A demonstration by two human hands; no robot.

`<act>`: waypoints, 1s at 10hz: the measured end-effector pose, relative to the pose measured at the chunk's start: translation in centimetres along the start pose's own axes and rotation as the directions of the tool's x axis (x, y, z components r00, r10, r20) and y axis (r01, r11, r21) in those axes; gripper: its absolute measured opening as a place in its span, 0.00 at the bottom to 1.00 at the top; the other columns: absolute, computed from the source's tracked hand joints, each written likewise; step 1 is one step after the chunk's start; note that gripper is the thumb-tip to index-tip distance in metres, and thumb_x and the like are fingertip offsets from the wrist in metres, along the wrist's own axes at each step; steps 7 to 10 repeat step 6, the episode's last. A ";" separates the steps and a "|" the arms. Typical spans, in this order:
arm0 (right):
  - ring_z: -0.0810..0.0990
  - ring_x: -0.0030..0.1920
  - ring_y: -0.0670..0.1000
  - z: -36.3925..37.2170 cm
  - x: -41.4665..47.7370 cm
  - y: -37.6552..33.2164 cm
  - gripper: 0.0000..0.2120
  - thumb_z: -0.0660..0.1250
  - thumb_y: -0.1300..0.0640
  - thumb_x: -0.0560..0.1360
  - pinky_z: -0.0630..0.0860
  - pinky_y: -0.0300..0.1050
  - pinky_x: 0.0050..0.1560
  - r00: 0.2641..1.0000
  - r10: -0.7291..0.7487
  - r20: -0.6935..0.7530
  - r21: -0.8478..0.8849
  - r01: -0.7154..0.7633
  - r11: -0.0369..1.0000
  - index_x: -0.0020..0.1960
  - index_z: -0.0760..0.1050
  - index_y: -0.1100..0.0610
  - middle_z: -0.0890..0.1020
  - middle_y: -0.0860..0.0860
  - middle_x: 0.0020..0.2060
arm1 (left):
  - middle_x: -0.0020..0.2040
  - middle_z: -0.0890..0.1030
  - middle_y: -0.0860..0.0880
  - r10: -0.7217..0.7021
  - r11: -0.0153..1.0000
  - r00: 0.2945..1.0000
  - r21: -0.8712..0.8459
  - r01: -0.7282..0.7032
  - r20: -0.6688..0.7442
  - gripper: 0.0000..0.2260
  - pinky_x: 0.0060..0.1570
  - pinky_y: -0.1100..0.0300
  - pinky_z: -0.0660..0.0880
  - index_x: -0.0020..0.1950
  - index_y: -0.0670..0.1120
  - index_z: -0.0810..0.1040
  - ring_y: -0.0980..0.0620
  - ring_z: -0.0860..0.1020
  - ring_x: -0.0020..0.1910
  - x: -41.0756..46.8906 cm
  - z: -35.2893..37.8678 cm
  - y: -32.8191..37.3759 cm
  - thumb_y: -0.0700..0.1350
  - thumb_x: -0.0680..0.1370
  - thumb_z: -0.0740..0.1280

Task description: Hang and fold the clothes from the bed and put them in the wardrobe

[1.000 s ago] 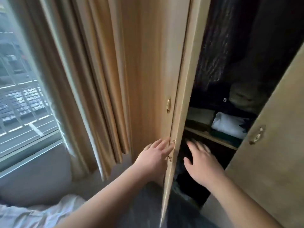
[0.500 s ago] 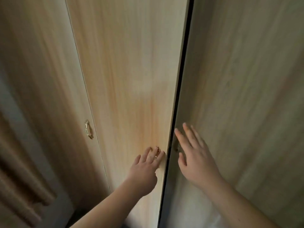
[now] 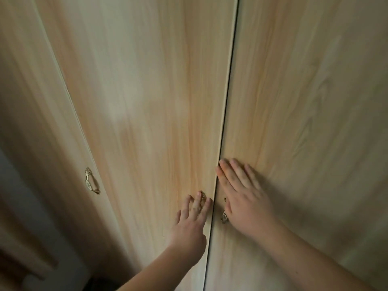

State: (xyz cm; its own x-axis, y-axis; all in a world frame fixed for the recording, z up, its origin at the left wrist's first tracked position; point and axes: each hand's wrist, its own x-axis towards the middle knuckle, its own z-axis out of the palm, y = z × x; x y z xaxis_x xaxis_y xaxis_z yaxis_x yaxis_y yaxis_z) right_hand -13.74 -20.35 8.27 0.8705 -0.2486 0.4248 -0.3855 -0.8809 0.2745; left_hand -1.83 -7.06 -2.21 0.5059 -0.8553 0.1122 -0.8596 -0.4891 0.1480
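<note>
Wardrobe fills the whole view, and its two centre doors meet at a thin dark seam running top to bottom. The left hand lies on the left door close to its inner edge, fingers spread and fairly straight, fingertips over a small brass handle but not curled round it. The right hand is flat and wide on the right door, palm down just beside the seam, gripping nothing. A second brass handle peeks out from under its edge.

These doors look like stiff, smooth laminated panels, probably light on their hinges, and flat palms can push them but would likely slip if asked to pull. The sensible places to take hold are those little handles by the seam: small and ornate, so a fingertip pinch rather than a full grip.

A third handle sits on the panel further left.

No clothes, hangers or bed show anywhere. The wardrobe's inside is shut off behind the doors. The left handle is mostly covered by fingers, the hinges are out of frame, and the dark shapes in the lower left corner are too blurred to name.
</note>
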 end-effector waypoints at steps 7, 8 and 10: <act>0.44 0.80 0.51 -1.3 -1.4 -3.7 0.36 0.57 0.47 0.75 0.48 0.55 0.78 0.946 0.235 0.223 0.054 -0.252 0.966 0.80 0.52 0.53 0.50 0.49 0.81 | 0.81 0.36 0.52 0.072 0.997 0.966 0.010 -0.077 0.249 0.38 0.78 0.42 0.47 0.81 0.59 0.41 0.46 0.38 0.80 -0.9 -5.4 -1.6 0.45 0.78 0.60; 0.44 0.80 0.51 -1.3 -1.4 -3.7 0.36 0.57 0.47 0.75 0.48 0.55 0.78 0.946 0.235 0.223 0.054 -0.252 0.966 0.80 0.52 0.53 0.50 0.49 0.81 | 0.81 0.36 0.52 0.072 0.997 0.966 0.010 -0.077 0.249 0.38 0.78 0.42 0.47 0.81 0.59 0.41 0.46 0.38 0.80 -0.9 -5.4 -1.6 0.45 0.78 0.60; 0.44 0.80 0.51 -1.3 -1.4 -3.7 0.36 0.57 0.47 0.75 0.48 0.55 0.78 0.946 0.235 0.223 0.054 -0.252 0.966 0.80 0.52 0.53 0.50 0.49 0.81 | 0.81 0.36 0.52 0.072 0.997 0.966 0.010 -0.077 0.249 0.38 0.78 0.42 0.47 0.81 0.59 0.41 0.46 0.38 0.80 -0.9 -5.4 -1.6 0.45 0.78 0.60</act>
